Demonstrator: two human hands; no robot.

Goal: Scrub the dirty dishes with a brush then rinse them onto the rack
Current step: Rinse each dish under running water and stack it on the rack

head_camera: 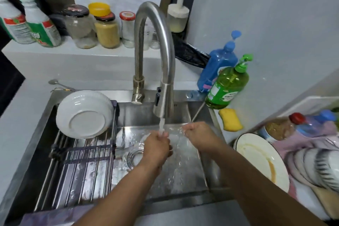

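Note:
Both my hands are over the steel sink, under the running tap. My left hand sits in the stream with its fingers curled under; what it holds, if anything, is hidden by water. My right hand has curled fingers, and a thin metal handle runs from them up to the sink's back right corner. A clean white plate lies face down on the rack across the sink's left half. A dirty white plate with a brown smear waits on the right counter. No brush is plainly visible.
Stacked striped dishes lie at the right. A yellow sponge, a green soap bottle and a blue bottle stand behind the sink's right corner. Jars line the back ledge. Cutlery lies at the back left.

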